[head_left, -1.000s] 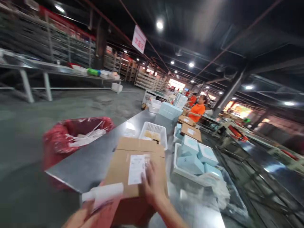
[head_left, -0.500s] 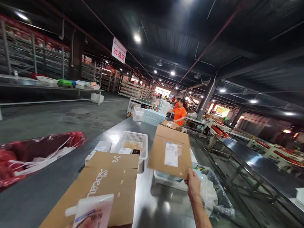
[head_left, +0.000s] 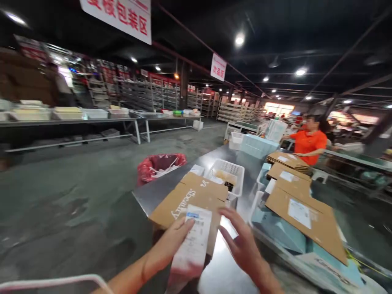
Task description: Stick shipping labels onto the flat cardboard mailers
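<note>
My left hand (head_left: pixel 171 241) grips a white label sheet (head_left: pixel 193 241) with a barcode at its top, held over a flat cardboard box (head_left: pixel 190 199) printed with white lettering on the steel table (head_left: pixel 147 194). My right hand (head_left: pixel 241 241) hovers open just right of the sheet, fingers spread, holding nothing. A labelled cardboard box (head_left: pixel 306 216) lies to the right on top of pale blue boxes (head_left: pixel 281 232).
A white basket (head_left: pixel 228 173) stands behind the lettered box. A red-lined bin (head_left: pixel 159 165) sits on the floor to the left. A person in an orange shirt (head_left: pixel 308 141) works at stacked cartons (head_left: pixel 288 160) further along. Shelving and long tables line the left side.
My right hand has let go of the labelled box, which now lies on the blue boxes, and has come back beside the sheet. My left hand has raised the sheet. My view has swung left.
</note>
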{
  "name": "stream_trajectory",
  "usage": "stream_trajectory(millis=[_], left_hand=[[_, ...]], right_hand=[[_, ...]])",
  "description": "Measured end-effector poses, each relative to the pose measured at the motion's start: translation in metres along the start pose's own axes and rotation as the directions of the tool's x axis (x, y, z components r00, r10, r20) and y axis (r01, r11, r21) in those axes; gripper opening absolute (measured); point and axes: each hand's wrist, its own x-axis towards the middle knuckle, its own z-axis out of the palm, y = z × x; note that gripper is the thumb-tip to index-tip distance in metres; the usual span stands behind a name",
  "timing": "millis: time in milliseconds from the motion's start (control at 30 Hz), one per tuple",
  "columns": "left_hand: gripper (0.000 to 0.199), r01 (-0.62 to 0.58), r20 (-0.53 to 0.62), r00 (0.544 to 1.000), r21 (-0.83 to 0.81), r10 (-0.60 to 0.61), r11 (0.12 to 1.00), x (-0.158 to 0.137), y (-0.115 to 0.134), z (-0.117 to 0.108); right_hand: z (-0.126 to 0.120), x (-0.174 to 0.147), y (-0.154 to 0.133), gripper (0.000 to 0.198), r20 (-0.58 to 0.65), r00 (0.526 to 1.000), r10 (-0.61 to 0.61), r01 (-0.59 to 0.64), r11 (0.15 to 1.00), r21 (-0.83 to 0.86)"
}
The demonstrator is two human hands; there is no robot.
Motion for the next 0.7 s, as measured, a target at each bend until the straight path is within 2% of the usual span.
stream_trajectory(millis=[33, 67, 133, 200, 267, 333, 367, 433, 467, 533, 600, 633, 700], left_hand=[[0.052, -0.008, 0.008, 1.000, 0.020, 0.008, 1.000, -0.001, -0.001, 0.003], [0.054, -0.019, 0.007, 1.000, 0.042, 0.019, 0.999, -0.004, -0.004, 0.003], [0.055, -0.030, -0.007, 1.000, 0.078, 0.031, 0.997, -0.014, -0.010, -0.002], [0.055, -0.015, -0.007, 1.000, 0.085, 0.016, 0.996, -0.028, -0.018, -0.011], [0.059, 0.027, -0.001, 1.000, 0.081, -0.027, 0.996, -0.041, -0.025, -0.022], [0.066, 0.064, -0.049, 0.997, 0.150, -0.057, 0.987, -0.051, -0.030, -0.034], [0.067, 0.076, -0.075, 0.995, 0.217, -0.061, 0.973, -0.056, -0.030, -0.040], [0.060, 0.064, -0.056, 0.997, 0.389, -0.045, 0.919, -0.064, -0.025, -0.051], [0.053, 0.043, -0.018, 0.999, 0.480, -0.039, 0.876, -0.069, -0.020, -0.055], [0.042, -0.002, 0.069, 0.996, 0.624, -0.052, 0.782, -0.079, -0.007, -0.062], [0.037, -0.021, 0.129, 0.987, 0.704, -0.098, 0.710, -0.088, 0.006, -0.065], [0.036, -0.018, 0.141, 0.982, 0.727, -0.124, 0.686, -0.092, 0.011, -0.066], [0.034, 0.003, 0.138, 0.977, 0.748, -0.160, 0.664, -0.096, 0.017, -0.068]], right_hand=[[0.022, 0.004, -0.010, 0.039, 0.097, 0.995, -0.023, 0.018, 0.999, 0.048], [0.040, 0.008, -0.016, 0.038, 0.167, 0.986, 0.003, -0.018, 0.996, 0.088], [0.067, 0.016, -0.017, 0.029, 0.259, 0.955, 0.147, -0.193, 0.968, 0.161], [0.083, 0.025, -0.010, 0.027, 0.274, 0.923, 0.271, -0.338, 0.909, 0.242], [0.090, 0.030, -0.002, 0.033, 0.248, 0.916, 0.316, -0.380, 0.882, 0.278], [0.091, 0.035, -0.001, 0.035, 0.241, 0.928, 0.285, -0.342, 0.907, 0.245], [0.090, 0.038, -0.003, 0.036, 0.253, 0.940, 0.230, -0.285, 0.936, 0.207], [0.087, 0.045, -0.012, 0.041, 0.306, 0.952, 0.026, -0.069, 0.989, 0.129], [0.085, 0.049, -0.017, 0.042, 0.360, 0.928, -0.095, 0.061, 0.993, 0.104], [0.084, 0.056, -0.028, 0.037, 0.521, 0.811, -0.268, 0.245, 0.963, 0.114], [0.087, 0.059, -0.035, 0.035, 0.661, 0.693, -0.288, 0.224, 0.957, 0.183], [0.089, 0.058, -0.036, 0.035, 0.700, 0.666, -0.259, 0.168, 0.966, 0.197], [0.095, 0.052, -0.033, 0.035, 0.724, 0.675, -0.144, 0.034, 0.986, 0.165]])
